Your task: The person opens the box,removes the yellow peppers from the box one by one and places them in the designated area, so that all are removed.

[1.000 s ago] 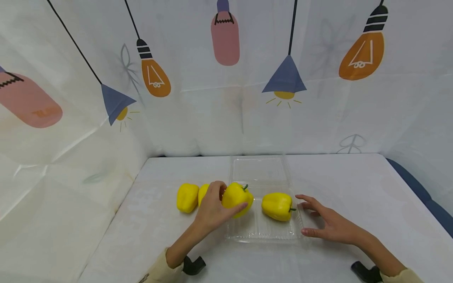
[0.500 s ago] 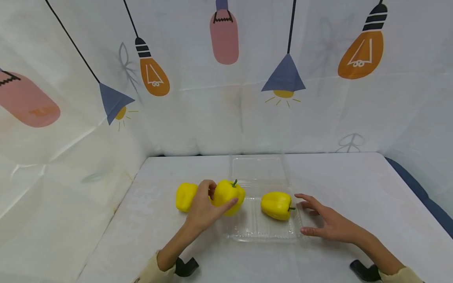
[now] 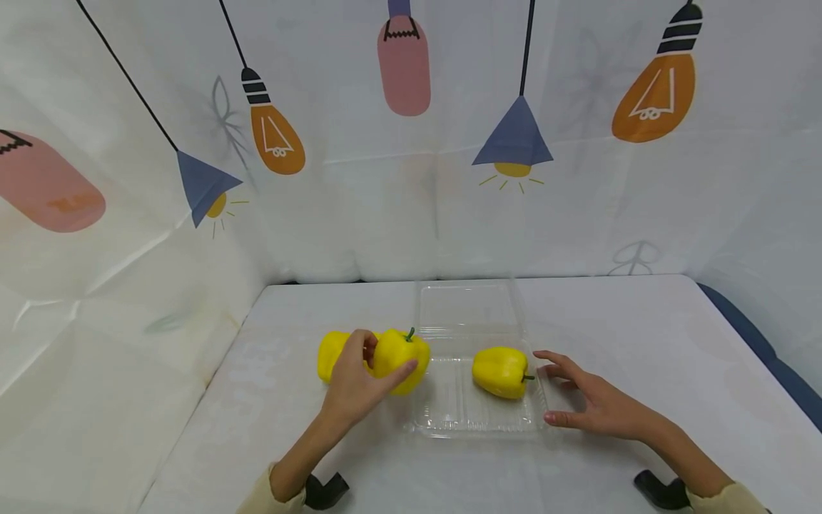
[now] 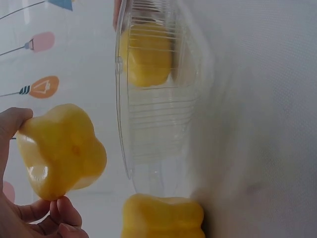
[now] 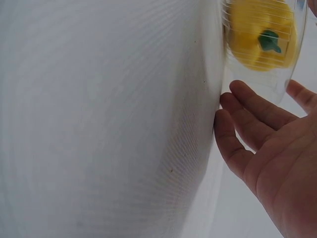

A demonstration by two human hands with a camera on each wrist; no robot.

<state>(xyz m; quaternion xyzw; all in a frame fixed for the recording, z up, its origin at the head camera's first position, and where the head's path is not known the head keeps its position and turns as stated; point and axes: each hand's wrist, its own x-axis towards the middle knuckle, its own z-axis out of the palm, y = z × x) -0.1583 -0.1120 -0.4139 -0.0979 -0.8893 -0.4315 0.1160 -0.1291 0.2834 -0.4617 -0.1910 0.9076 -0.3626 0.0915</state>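
Behind it all hangs a pale printed sheet (image 3: 385,221), with my white desk (image 3: 597,314) in front. On the desk lies a clear plastic container (image 3: 472,428), its lid (image 3: 467,307) folded back on the far side. My right grip (image 3: 594,410) is spread wide just beside the container's right edge; whether it touches there, I cannot tell. My left grip (image 3: 356,385) holds a yellow bell pepper (image 3: 399,357), pinched from both sides and raised near the container's left edge. A second pepper (image 3: 498,373) lies on its side inside the container; a third pepper (image 3: 329,355) sits on the desk, partly hidden behind my left grip. A green stem (image 3: 410,334) sticks up from the pepper I hold.
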